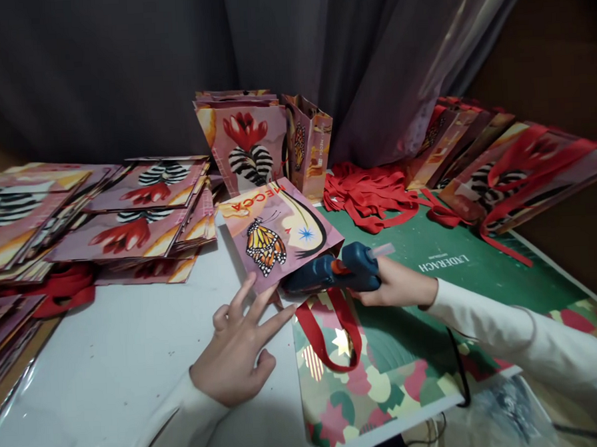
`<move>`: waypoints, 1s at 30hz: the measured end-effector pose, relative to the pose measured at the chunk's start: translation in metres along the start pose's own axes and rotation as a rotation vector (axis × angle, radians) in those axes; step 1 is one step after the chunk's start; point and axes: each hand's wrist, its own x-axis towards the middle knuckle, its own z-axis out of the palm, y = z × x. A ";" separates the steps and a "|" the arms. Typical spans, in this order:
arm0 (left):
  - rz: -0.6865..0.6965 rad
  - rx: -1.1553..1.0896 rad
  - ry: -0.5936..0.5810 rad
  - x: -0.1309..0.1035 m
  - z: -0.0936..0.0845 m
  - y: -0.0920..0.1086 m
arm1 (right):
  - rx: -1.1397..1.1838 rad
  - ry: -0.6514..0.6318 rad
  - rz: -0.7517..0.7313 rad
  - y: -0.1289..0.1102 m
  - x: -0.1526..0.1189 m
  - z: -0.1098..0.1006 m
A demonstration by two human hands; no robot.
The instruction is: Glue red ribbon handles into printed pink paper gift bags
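My right hand (392,284) is wrapped round a dark blue glue gun (358,264), a translucent stick jutting from its rear. The gun's front end lies at the near opening of a purple paper bag (284,234) printed with a butterfly. My left hand (240,350) has its fingers spread, the fingertips touching the bag's near edge. A red ribbon handle (325,349) loops out from the bag's near side, over a green patterned sheet (387,392). The gun hides its nozzle and part of the bag's opening.
Stacks of flat printed bags (143,218) lie at the left. Upright bags (247,143) stand at the back. A heap of red ribbons (367,193) sits behind the gun, with ribboned bags (520,172) at the right. A black cable (459,368) hangs below my right forearm.
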 end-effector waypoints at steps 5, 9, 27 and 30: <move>-0.002 -0.020 -0.015 0.000 -0.002 0.001 | -0.044 0.000 0.015 0.001 -0.002 -0.003; 0.002 -0.036 -0.007 0.000 -0.002 0.001 | -0.077 -0.013 0.046 0.001 -0.004 -0.005; -0.046 -0.092 0.035 0.000 -0.003 0.008 | -0.175 0.027 0.181 -0.007 -0.015 -0.018; -0.053 -0.117 0.036 0.001 -0.004 0.009 | -0.230 0.038 0.183 -0.008 -0.017 -0.020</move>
